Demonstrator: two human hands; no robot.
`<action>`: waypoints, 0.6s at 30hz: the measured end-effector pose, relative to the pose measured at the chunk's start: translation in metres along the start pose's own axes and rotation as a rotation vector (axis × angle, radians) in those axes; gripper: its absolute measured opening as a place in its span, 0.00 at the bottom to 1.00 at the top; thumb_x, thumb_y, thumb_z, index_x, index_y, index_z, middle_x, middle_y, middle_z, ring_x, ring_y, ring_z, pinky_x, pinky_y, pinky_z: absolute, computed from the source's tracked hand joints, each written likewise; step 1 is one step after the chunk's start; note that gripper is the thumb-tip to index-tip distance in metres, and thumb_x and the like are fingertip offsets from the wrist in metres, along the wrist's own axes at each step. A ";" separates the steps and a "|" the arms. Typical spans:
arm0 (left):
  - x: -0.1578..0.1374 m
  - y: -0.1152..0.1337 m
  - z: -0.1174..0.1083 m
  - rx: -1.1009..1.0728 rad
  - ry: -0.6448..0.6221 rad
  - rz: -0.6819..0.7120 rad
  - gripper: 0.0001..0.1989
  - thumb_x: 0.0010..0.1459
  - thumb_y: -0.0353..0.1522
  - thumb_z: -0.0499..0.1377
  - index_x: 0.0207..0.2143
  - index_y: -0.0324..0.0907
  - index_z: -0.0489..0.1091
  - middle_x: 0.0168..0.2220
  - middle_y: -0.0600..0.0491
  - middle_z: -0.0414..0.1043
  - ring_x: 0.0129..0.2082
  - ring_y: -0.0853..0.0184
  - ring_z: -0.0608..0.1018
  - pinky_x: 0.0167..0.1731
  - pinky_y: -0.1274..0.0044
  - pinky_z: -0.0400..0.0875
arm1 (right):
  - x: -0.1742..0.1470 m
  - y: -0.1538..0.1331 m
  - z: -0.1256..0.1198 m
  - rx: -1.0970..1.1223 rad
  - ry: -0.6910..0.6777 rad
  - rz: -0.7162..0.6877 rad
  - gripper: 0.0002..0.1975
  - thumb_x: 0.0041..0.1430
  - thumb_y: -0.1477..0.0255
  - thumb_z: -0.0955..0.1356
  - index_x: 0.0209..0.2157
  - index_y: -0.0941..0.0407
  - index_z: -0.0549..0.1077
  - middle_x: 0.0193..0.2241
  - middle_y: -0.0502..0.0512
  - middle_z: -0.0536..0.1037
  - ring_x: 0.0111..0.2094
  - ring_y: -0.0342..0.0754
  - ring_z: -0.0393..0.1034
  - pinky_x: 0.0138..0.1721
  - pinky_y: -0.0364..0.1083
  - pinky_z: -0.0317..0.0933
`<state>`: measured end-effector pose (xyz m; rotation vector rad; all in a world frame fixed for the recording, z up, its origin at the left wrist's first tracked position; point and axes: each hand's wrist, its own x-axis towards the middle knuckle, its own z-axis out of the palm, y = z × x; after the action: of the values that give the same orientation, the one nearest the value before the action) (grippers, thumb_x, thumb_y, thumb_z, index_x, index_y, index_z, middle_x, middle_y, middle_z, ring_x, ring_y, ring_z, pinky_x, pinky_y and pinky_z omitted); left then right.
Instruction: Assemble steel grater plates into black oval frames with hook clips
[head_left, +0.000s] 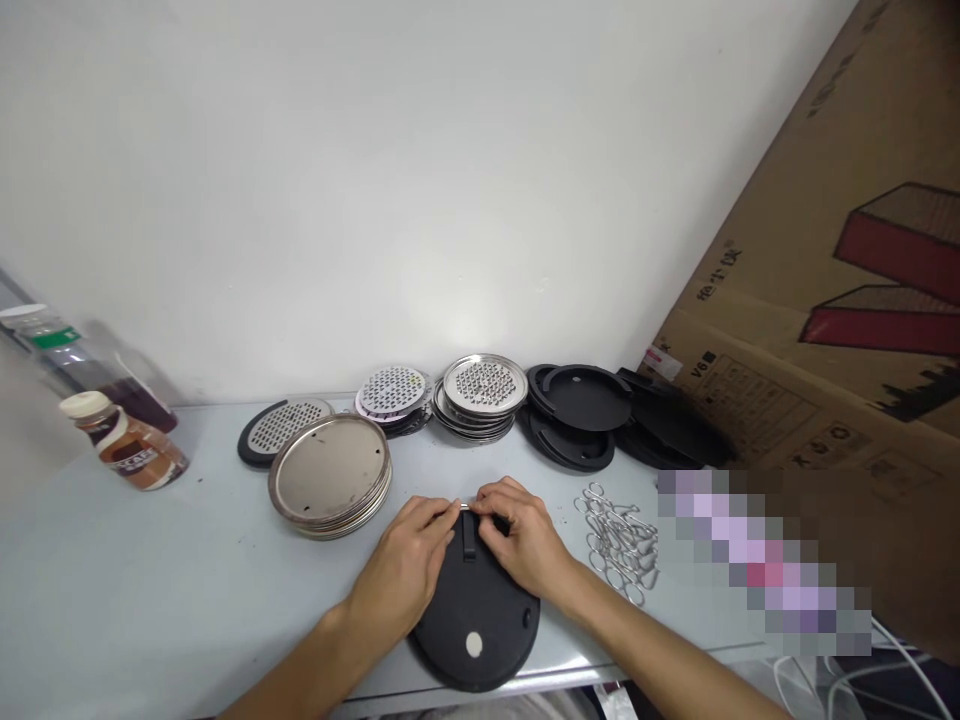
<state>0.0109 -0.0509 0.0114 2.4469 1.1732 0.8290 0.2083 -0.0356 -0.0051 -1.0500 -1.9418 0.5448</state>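
Observation:
A black round plastic disc [480,605] lies in front of me near the table's front edge. It carries a raised black strip with a slot, a pale round spot and a small dark knob. At its far end my left hand [411,550] and my right hand [521,530] meet, fingers pinched on a small shiny metal piece [465,506], probably wire; most of it is hidden by the fingertips. To the right of my right hand lies a tangle of metal wire hooks with loops [619,540]. Left of my left hand stands a stack of round metal plates [330,470].
Along the wall are a black-rimmed grater disc [289,428], perforated discs [391,390], a stack of round metal grater plates [485,385] and stacked black plastic discs [585,398]. Bottles [127,445] stand at left. A big cardboard box [787,370] leans at right, beside a blurred-out patch.

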 end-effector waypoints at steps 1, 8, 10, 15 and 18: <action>0.000 -0.001 0.001 -0.003 0.000 0.002 0.20 0.65 0.23 0.50 0.56 0.44 0.69 0.46 0.48 0.73 0.46 0.61 0.74 0.48 0.66 0.74 | 0.000 0.001 0.001 0.001 0.002 -0.003 0.14 0.55 0.85 0.64 0.34 0.55 0.76 0.32 0.55 0.77 0.36 0.50 0.69 0.41 0.49 0.65; -0.002 -0.007 0.008 -0.019 0.035 0.022 0.19 0.66 0.23 0.50 0.55 0.45 0.70 0.46 0.48 0.72 0.46 0.62 0.72 0.48 0.66 0.74 | 0.001 0.005 0.007 0.010 0.031 -0.038 0.13 0.54 0.85 0.64 0.32 0.55 0.77 0.31 0.55 0.77 0.36 0.50 0.68 0.39 0.48 0.65; -0.002 -0.008 0.009 -0.027 0.043 0.027 0.19 0.66 0.23 0.50 0.55 0.45 0.70 0.46 0.48 0.71 0.46 0.62 0.72 0.48 0.67 0.74 | 0.000 0.005 0.007 0.006 0.048 -0.034 0.13 0.54 0.85 0.64 0.31 0.55 0.77 0.31 0.55 0.77 0.35 0.50 0.68 0.39 0.48 0.65; -0.002 -0.009 0.010 -0.047 0.032 0.027 0.20 0.67 0.24 0.50 0.57 0.46 0.69 0.47 0.48 0.71 0.47 0.62 0.71 0.49 0.67 0.73 | -0.002 0.005 0.006 0.000 0.085 -0.009 0.12 0.53 0.84 0.64 0.29 0.55 0.76 0.30 0.54 0.77 0.35 0.49 0.69 0.38 0.48 0.64; -0.003 -0.009 0.009 -0.053 0.015 0.023 0.21 0.67 0.25 0.49 0.58 0.47 0.68 0.47 0.48 0.70 0.47 0.62 0.70 0.49 0.67 0.72 | -0.003 0.005 0.006 -0.010 0.094 0.007 0.11 0.53 0.84 0.64 0.29 0.55 0.75 0.30 0.54 0.76 0.34 0.49 0.68 0.38 0.48 0.63</action>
<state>0.0096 -0.0478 -0.0013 2.4205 1.1157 0.8751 0.2063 -0.0353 -0.0138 -1.0696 -1.8609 0.4818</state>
